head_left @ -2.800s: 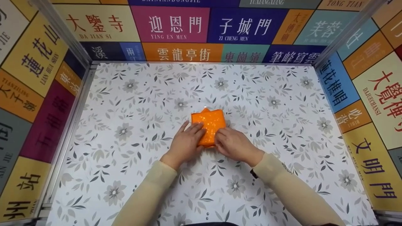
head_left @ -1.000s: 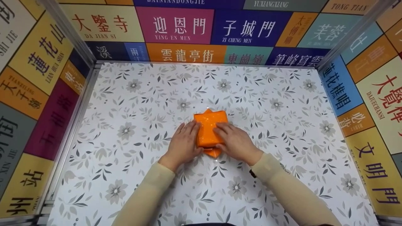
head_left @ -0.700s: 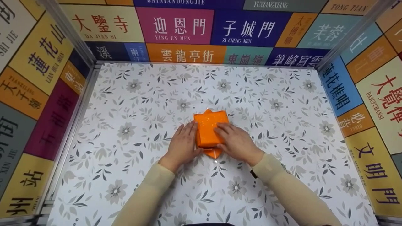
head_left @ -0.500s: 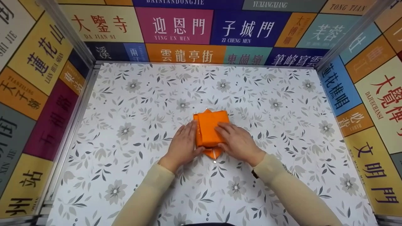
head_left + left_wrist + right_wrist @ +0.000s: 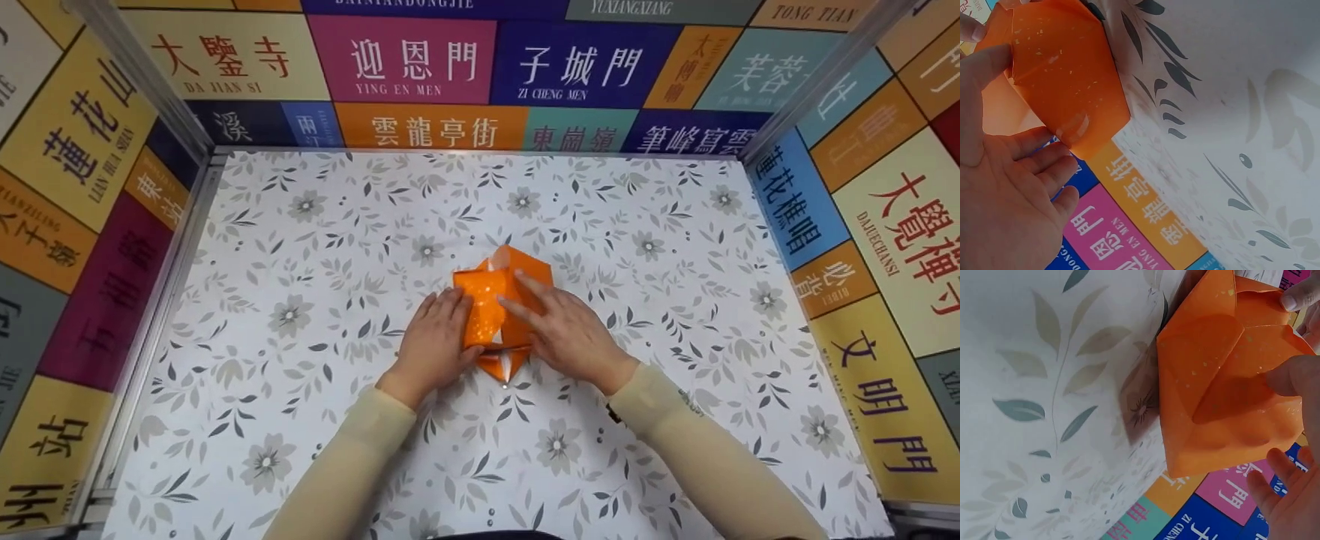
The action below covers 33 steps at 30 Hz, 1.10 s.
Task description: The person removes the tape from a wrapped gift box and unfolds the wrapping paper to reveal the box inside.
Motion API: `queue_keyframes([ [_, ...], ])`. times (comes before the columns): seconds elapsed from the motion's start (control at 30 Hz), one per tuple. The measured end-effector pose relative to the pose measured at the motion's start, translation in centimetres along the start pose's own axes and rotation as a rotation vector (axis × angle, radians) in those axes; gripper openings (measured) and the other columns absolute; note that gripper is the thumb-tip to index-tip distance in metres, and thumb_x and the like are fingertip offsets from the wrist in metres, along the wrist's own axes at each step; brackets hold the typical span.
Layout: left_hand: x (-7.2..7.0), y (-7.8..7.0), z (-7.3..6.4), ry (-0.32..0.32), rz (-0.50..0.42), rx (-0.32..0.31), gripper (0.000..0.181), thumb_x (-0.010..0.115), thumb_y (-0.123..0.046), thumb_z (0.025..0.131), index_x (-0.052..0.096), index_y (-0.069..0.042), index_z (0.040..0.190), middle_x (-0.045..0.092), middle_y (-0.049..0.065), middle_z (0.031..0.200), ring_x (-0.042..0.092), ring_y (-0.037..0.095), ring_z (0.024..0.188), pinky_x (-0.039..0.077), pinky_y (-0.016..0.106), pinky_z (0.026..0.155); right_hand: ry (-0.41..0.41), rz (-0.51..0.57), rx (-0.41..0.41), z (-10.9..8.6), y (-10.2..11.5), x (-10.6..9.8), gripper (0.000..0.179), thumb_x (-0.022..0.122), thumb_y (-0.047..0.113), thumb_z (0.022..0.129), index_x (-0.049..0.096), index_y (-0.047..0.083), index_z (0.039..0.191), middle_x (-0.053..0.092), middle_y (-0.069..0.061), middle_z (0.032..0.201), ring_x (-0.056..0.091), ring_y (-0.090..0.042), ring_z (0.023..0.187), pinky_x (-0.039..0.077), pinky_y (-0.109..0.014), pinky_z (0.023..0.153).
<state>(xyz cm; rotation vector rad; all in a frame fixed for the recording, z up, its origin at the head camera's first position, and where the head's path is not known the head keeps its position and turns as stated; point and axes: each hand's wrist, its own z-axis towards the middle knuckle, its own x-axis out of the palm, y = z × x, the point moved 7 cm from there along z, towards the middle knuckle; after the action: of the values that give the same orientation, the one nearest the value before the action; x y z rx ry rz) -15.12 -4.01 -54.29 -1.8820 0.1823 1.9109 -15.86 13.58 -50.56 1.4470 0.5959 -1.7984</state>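
A folded piece of orange paper (image 5: 484,307) with gold flecks lies mid-table, pointed at its near and far ends. Its right portion (image 5: 534,262) stands raised in a box-like form. My left hand (image 5: 435,337) holds the left side, fingers along that edge and thumb at the near corner. My right hand (image 5: 581,334) grips the raised part, two fingers spread over its top and the thumb lower at the near end. In the right wrist view the right thumb (image 5: 1289,377) presses against the creased paper wall (image 5: 1224,377). Part of the underside is hidden.
The table (image 5: 300,232) has a white cover with grey flowers and leaves. Panels with large printed characters (image 5: 420,64) enclose its back and sides, and metal rails (image 5: 142,300) run along the edges.
The paper's upper layer, earlier flat across the top, has swung up toward the right and opened. The right fingers have spread over it, while the left hand stays at the left side.
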Motion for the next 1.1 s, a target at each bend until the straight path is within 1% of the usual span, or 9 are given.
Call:
queue_keyframes([
  [0.2,-0.4,0.0,0.2,0.007,0.016,0.009,0.075,0.068,-0.049,0.089,0.047,-0.005,0.145,0.039,0.019,0.152,0.033,0.032,0.142,0.015,0.045,0.120,-0.008,-0.009,-0.086,0.1,0.3,-1.3,0.063,0.068,0.013,0.086,0.051,0.016,0.146,0.023,-0.005,0.163,0.036,-0.030,0.140,0.034,-0.049,0.111],
  [0.27,-0.4,0.0,0.3,0.002,0.020,0.013,0.075,0.068,-0.049,0.089,0.047,-0.005,0.145,0.038,0.018,0.153,0.033,0.032,0.142,0.015,0.045,0.120,-0.018,0.002,-0.110,0.2,0.3,-1.9,0.051,0.062,0.014,0.086,0.058,0.012,0.137,0.031,-0.004,0.161,0.033,-0.027,0.143,0.031,-0.047,0.113],
  [0.33,-0.5,0.0,0.2,-0.010,0.021,0.020,0.074,0.068,-0.049,0.088,0.048,-0.004,0.144,0.038,0.018,0.153,0.033,0.031,0.142,0.015,0.044,0.120,-0.048,0.018,-0.133,0.4,0.4,-2.8,0.039,0.057,0.018,0.089,0.065,0.009,0.126,0.042,-0.005,0.154,0.035,-0.025,0.142,0.030,-0.046,0.114],
  [0.43,-0.4,0.1,0.3,-0.011,0.030,0.027,0.075,0.068,-0.049,0.089,0.047,-0.004,0.145,0.037,0.018,0.154,0.032,0.031,0.143,0.014,0.044,0.120,-0.097,0.026,-0.143,0.7,0.3,-4.1,0.028,0.055,0.022,0.093,0.070,0.007,0.111,0.058,-0.008,0.138,0.046,-0.027,0.135,0.033,-0.045,0.112],
  [0.5,-0.4,0.1,0.3,-0.001,0.032,0.024,0.076,0.067,-0.050,0.089,0.046,-0.004,0.146,0.037,0.017,0.154,0.031,0.030,0.144,0.013,0.044,0.120,-0.119,0.018,-0.131,0.8,0.2,-4.8,0.023,0.058,0.024,0.094,0.072,0.007,0.103,0.066,-0.008,0.125,0.052,-0.027,0.127,0.035,-0.045,0.110],
  [0.7,0.0,0.1,0.3,0.037,0.025,0.016,0.078,0.065,-0.053,0.090,0.043,-0.006,0.149,0.034,0.016,0.157,0.028,0.030,0.145,0.010,0.045,0.120,-0.123,-0.096,-0.024,0.6,-1.3,-6.5,0.018,0.072,0.022,0.086,0.071,0.004,0.091,0.068,-0.010,0.096,0.061,-0.031,0.100,0.042,-0.048,0.104],
  [0.8,0.1,0.0,0.3,0.042,0.022,0.012,0.079,0.065,-0.053,0.090,0.042,-0.006,0.150,0.033,0.015,0.158,0.027,0.029,0.146,0.010,0.046,0.120,-0.074,-0.152,0.072,0.2,-2.6,-7.2,0.022,0.079,0.019,0.080,0.070,0.001,0.090,0.068,-0.014,0.089,0.060,-0.035,0.093,0.041,-0.050,0.104],
  [0.9,0.0,-0.1,0.3,0.043,0.021,0.010,0.079,0.065,-0.053,0.090,0.042,-0.007,0.150,0.033,0.015,0.158,0.028,0.029,0.145,0.010,0.046,0.120,0.030,-0.208,0.172,-0.5,-3.8,-7.2,0.031,0.085,0.021,0.074,0.070,-0.001,0.090,0.069,-0.016,0.088,0.059,-0.037,0.093,0.039,-0.050,0.106],
  [1.1,0.0,-0.1,0.2,0.047,0.020,0.010,0.079,0.065,-0.053,0.091,0.042,-0.007,0.150,0.032,0.015,0.158,0.028,0.030,0.145,0.009,0.045,0.120,0.249,-0.228,0.315,-2.0,-5.8,-6.2,0.047,0.090,0.028,0.067,0.070,-0.001,0.099,0.071,-0.018,0.100,0.058,-0.040,0.106,0.032,-0.057,0.110],
])
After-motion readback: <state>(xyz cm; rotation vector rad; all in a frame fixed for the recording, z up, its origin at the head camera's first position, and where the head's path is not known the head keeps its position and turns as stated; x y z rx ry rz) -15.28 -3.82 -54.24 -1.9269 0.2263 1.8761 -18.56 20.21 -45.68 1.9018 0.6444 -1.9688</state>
